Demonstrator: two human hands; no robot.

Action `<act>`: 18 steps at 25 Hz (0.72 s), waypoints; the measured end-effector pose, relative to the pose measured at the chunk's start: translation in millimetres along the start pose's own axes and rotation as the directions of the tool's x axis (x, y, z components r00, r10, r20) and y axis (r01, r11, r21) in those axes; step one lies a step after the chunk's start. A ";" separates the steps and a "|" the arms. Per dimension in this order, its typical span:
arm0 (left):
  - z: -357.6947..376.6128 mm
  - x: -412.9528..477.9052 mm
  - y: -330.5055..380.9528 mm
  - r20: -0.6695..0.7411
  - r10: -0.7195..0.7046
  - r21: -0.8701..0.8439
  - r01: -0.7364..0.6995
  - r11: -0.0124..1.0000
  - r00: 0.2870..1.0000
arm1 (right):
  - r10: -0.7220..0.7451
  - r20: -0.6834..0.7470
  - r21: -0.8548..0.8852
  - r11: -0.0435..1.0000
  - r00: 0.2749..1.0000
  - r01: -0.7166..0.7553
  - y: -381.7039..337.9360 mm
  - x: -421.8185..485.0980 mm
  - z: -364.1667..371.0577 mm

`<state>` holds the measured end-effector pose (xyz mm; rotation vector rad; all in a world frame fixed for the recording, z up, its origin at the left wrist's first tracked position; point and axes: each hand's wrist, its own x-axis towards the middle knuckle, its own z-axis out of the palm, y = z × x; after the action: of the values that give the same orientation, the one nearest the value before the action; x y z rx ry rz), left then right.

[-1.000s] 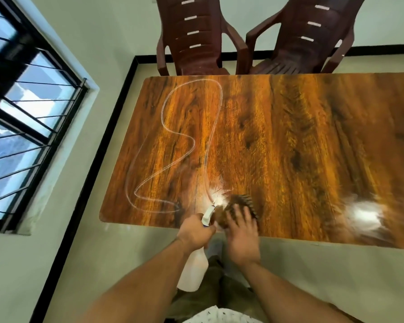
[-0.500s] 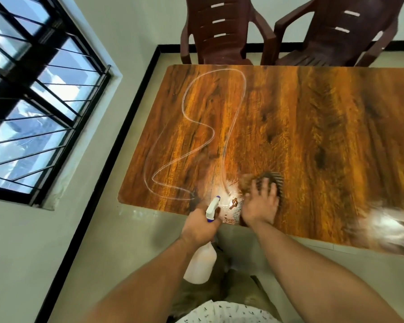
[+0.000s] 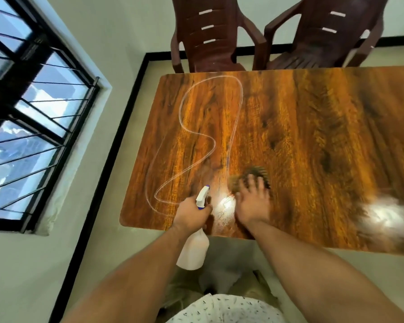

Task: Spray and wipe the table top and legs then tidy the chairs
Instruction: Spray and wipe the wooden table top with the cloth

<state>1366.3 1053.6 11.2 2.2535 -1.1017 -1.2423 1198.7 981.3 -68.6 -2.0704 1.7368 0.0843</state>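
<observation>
Scrubbing the desk (image 3: 313, 127) top is the step in hand, by my reading. Toward the desk's left end a thin white line (image 3: 189, 134) loops across the wood. At the desk's near edge the left hand (image 3: 191, 212) grips a white spray bottle (image 3: 194, 250) by the neck, with the nozzle pointing over the wood and the body hanging below the edge. Just right of it a wet, shiny patch (image 3: 224, 206) lies on the desk. The right hand (image 3: 252, 201), fingers spread flat, presses on a dark bristly pad (image 3: 258, 173). It is too blurred to tell whether it is a brush or a cloth. The desk top beyond that patch seems unwiped, so the next move likely calls for more spray and wider strokes rightward, then the legs. Two chairs (image 3: 320, 36) stand at the desk's far edge, not yet tidied.
</observation>
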 end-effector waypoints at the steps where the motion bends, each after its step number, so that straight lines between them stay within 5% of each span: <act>1: -9.5 9.3 -0.1 0.042 0.009 0.011 -0.010 1.000 0.999 | -0.251 0.066 -0.037 0.967 0.966 0.254 -20.8 -7.0 16.0; 3: -27.1 26.0 -2.1 0.135 0.029 0.040 -0.035 0.999 0.990 | -0.649 0.232 -0.032 0.740 0.725 0.672 -30.9 -20.3 24.3; 4: -35.4 34.3 -3.9 0.187 0.038 0.049 -0.048 0.998 0.982 | -0.708 0.210 0.007 0.691 0.675 0.723 -22.2 -12.0 17.8; 5: -42.7 38.1 -1.7 0.225 0.046 0.068 -0.063 0.996 0.973 | -0.663 0.148 -0.012 0.741 0.734 0.672 -12.2 -1.7 15.5; 6: -51.3 41.7 -1.9 0.255 0.044 0.085 -0.067 0.994 0.966 | -0.460 0.040 -0.030 0.887 0.887 0.461 -5.0 4.9 11.2; 7: -60.0 46.5 -7.0 0.300 0.034 0.109 -0.070 0.992 0.953 | -0.097 -0.071 0.014 0.995 0.993 0.098 -3.4 5.2 7.5; 8: -68.7 50.0 -13.7 0.327 0.052 0.126 -0.098 0.987 0.944 | 0.237 -0.112 0.079 0.970 0.965 -0.229 -16.5 2.7 9.0; 9: -77.2 53.4 -22.9 0.359 0.067 0.146 -0.127 0.981 0.931 | 0.358 -0.106 0.100 0.932 0.928 -0.348 -39.9 -6.5 19.0; 10: -85.7 54.1 -30.2 0.389 0.098 0.159 -0.171 0.972 0.916 | 0.281 -0.125 0.109 0.957 0.951 -0.269 -64.7 -22.8 35.0; 12: -98.2 58.8 -45.8 0.429 0.128 0.179 -0.223 0.958 0.894 | -0.163 -0.049 0.039 0.986 0.985 0.165 -94.1 -70.6 68.8; 14: -111.5 57.4 -60.2 0.457 0.095 0.230 -0.221 0.948 0.884 | -0.311 -0.021 0.038 0.949 0.950 0.312 -67.9 -97.1 71.4; 15: -118.3 55.5 -65.5 0.471 0.070 0.255 -0.211 0.944 0.879 | -0.166 -0.086 0.067 0.983 0.982 0.172 -54.8 -98.4 68.7; 16: -123.9 55.6 -72.7 0.484 0.064 0.261 -0.214 0.941 0.873 | 0.129 -0.162 0.148 0.983 0.978 -0.105 -48.6 -99.8 65.3; 18: -131.4 56.4 -86.5 0.493 0.050 0.260 -0.203 0.944 0.868 | 0.657 -0.150 0.264 0.747 0.739 -0.610 -78.7 -97.1 63.7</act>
<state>1533.0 1056.9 0.3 2.0742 -1.7001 -1.7354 1267.4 1103.5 -72.8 -1.2939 2.4300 -0.1339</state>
